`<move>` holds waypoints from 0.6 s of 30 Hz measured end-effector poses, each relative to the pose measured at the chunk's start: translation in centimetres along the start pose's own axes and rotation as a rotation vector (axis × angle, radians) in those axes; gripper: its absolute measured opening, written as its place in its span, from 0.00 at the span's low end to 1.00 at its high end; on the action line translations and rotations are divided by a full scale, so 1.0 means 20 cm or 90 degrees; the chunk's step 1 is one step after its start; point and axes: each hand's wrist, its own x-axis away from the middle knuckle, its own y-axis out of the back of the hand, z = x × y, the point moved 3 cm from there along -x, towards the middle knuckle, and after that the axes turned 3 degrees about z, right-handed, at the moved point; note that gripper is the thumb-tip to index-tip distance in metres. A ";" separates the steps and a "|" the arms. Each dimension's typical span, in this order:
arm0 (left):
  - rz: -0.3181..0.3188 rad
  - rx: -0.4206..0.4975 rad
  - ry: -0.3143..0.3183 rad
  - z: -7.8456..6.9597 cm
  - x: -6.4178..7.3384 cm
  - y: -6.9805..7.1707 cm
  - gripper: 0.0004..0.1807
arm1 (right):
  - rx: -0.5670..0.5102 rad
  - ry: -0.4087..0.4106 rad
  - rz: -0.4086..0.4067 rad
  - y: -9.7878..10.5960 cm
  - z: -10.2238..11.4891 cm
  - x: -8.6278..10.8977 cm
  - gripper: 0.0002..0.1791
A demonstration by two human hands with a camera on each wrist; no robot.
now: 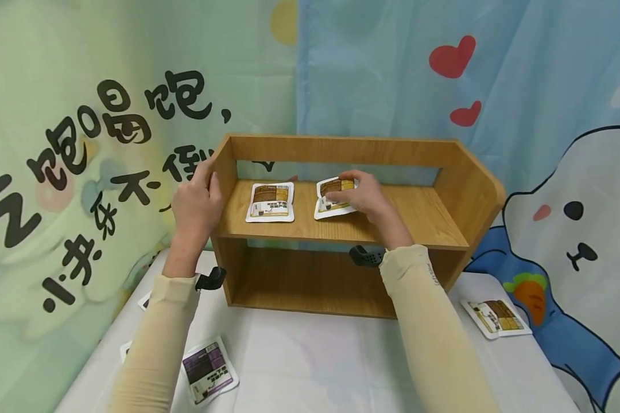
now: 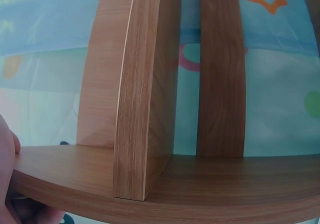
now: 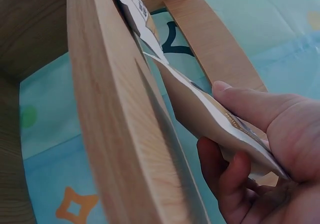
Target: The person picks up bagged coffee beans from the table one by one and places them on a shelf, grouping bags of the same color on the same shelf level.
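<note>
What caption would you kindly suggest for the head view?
Left hand grips the wooden shelf; right hand holds one packet beside a second packet lying on the upper board.

Tilted pouch (image 1: 332, 209) above wooden shelf (image 1: 418, 212)

Wooden shelf (image 1: 310, 231) and pouches (image 1: 210, 371) on white table (image 1: 310, 361)

The head camera looks forward and down from farthest back, holding the whole two-tier wooden shelf unit (image 1: 341, 148) mid-frame. Close up and turned sideways, the left wrist camera faces the upper board (image 2: 131, 109), left hand (image 2: 6, 164) at the left edge. The right wrist camera, equally near, shares the printed pouch (image 3: 192, 113) with the head view, right hand (image 3: 292, 144) lower right.
</note>
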 end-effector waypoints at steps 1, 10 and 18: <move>0.000 -0.002 0.001 0.00 0.00 0.00 0.19 | 0.003 0.000 0.002 0.00 0.00 0.00 0.38; 0.008 -0.002 0.005 -0.01 0.01 -0.01 0.19 | 0.101 0.001 -0.002 0.01 -0.04 0.02 0.41; -0.003 -0.006 0.005 -0.01 0.00 0.00 0.18 | 0.122 -0.015 0.010 0.02 -0.04 0.03 0.41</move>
